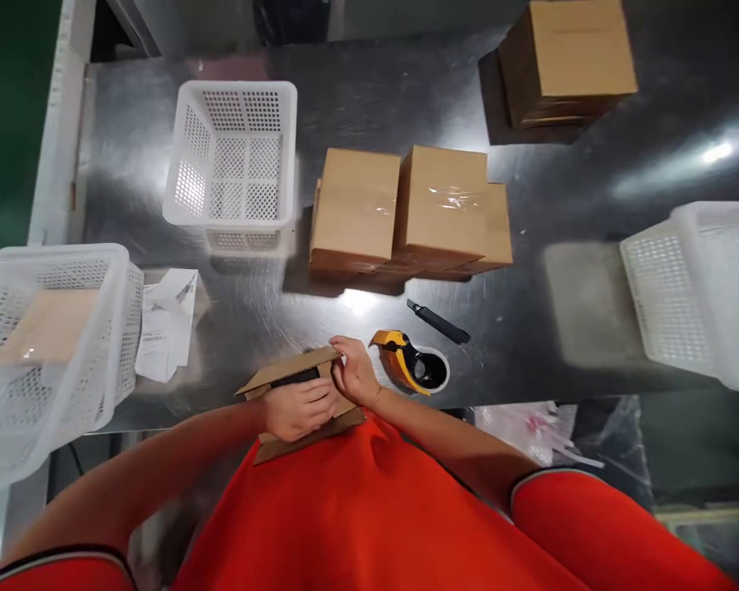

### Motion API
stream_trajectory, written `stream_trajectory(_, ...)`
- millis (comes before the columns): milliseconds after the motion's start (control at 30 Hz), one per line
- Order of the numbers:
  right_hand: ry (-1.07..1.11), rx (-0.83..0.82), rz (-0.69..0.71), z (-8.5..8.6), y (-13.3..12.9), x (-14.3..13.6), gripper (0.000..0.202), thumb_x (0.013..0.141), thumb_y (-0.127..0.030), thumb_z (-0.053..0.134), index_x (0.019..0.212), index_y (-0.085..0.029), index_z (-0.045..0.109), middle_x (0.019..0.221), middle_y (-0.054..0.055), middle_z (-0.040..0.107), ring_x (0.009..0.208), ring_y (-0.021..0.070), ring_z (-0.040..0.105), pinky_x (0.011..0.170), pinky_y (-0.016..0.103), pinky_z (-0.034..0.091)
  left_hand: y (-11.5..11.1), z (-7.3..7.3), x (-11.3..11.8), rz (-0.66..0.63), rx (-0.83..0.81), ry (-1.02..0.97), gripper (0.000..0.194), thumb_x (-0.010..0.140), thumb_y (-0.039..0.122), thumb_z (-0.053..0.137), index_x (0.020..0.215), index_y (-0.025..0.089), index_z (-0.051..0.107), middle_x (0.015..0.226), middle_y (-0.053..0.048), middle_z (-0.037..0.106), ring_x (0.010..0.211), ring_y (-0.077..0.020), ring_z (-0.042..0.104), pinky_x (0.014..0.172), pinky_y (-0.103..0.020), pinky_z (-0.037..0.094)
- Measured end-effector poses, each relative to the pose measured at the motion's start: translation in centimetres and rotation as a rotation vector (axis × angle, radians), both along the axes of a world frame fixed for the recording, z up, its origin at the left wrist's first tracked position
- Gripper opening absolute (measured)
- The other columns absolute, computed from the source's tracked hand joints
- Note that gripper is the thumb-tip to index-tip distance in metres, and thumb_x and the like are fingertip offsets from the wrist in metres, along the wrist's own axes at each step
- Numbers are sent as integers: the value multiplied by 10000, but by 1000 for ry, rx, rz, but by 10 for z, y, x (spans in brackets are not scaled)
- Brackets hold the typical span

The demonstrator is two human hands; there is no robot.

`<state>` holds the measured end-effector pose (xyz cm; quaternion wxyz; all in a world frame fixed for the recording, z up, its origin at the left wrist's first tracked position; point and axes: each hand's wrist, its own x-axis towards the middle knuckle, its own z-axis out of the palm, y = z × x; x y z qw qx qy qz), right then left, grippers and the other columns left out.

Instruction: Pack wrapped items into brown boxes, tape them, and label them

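Note:
An open cardboard box [341, 410] is against my red shirt at the table's front edge, its flaps raised. Inside it, part of a black item [296, 377] shows. My left hand [300, 408] reaches over the opening, fingers bent and close together beside the black item; what lies under them is hidden. At the box's right end, my right hand [355, 373] is closed on the cardboard, thumb and fingers pinching near the far flap [292, 367]. Just right of this hand lies an orange and black tape dispenser [410, 361], with a black utility knife [438, 321] beyond it.
Several closed cardboard boxes [357, 205] stand mid-table, more boxes [582, 53] at the back right. White baskets stand behind [286, 156], at left [120, 312] holding a flat carton [49, 324], and at right [677, 287]. Printed papers [166, 324] lie by the left basket.

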<state>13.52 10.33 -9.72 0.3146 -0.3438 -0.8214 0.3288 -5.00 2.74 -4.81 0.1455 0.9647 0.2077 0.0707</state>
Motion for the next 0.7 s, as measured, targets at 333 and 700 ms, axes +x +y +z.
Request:
stream_trajectory(333, 24, -1129, 266, 18, 21, 20, 492, 769, -397, 643, 1210, -237, 495, 1191, 54, 576, 1130, 215, 528, 1009, 397, 424, 2, -5, 12, 69, 90, -3, 539, 956, 319, 350, 1393, 13, 419, 1438, -165, 497, 1370, -267, 398, 1185, -418, 276)
stream_trajectory(700, -396, -996, 219, 41, 34, -7, 347, 694, -83, 531, 1024, -161, 606, 835, 5, 661, 751, 151, 600, 671, 252, 488, 5, -12, 14, 119, -32, 24, 460, 977, 253, 345, 1378, 57, 454, 1398, -100, 555, 1281, -181, 510, 1144, -334, 352)
